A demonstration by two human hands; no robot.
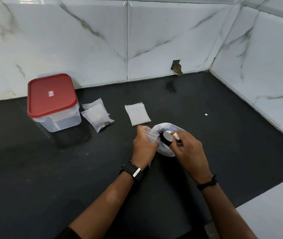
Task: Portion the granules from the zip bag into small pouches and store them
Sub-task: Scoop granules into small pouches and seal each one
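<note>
A home kitchen: black countertop point(206, 104), marble-look wall tiles point(85, 40).

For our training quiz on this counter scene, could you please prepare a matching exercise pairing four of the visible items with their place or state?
Column one:
1. storage box
2. filled pouches
3. empty pouch stack
4. white scoop

Column two:
A. lying flat behind the hands
B. held by the right hand at the zip bag
C. closed with a red lid, far left
D. lying right beside the box, dark contents inside

Pairs: 1-C, 2-D, 3-A, 4-B
</note>
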